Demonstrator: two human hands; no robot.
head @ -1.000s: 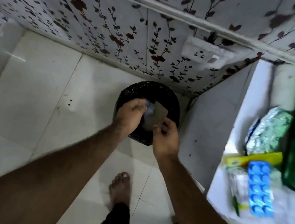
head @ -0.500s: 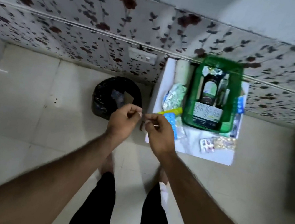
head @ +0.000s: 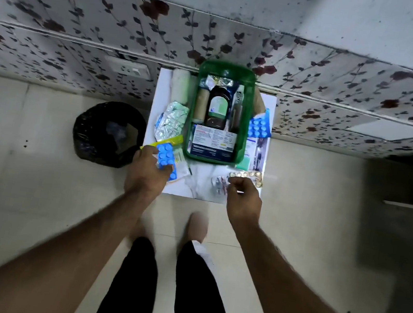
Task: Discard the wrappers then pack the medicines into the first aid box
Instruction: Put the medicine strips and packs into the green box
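Note:
A green first aid box (head: 189, 137) stands on a small white table (head: 194, 190); it holds a dark syrup bottle (head: 217, 109), a medicine carton (head: 213, 143), rolls and tubes. My left hand (head: 146, 173) closes over the lower end of a blue blister pack (head: 165, 155) at the table's left front. My right hand (head: 243, 196) is curled at the right front, its fingertips pinching a small silver pill strip (head: 218, 185) next to a golden blister strip (head: 250, 176). A black-lined bin (head: 88, 136) on the floor to the left holds discarded wrappers (head: 117, 133).
Left of the box lie a white bandage roll (head: 180, 86), a foil pack (head: 171, 121) and a yellow strip (head: 169, 141). Another blue blister (head: 259, 127) and sachets (head: 254, 155) lie to its right. A floral-tiled wall stands behind, and my legs are in front of the table.
The wrappers left my hands and now lie in the bin. I turned from the bin to the table, and both hands reached out onto the medicines at its front edge.

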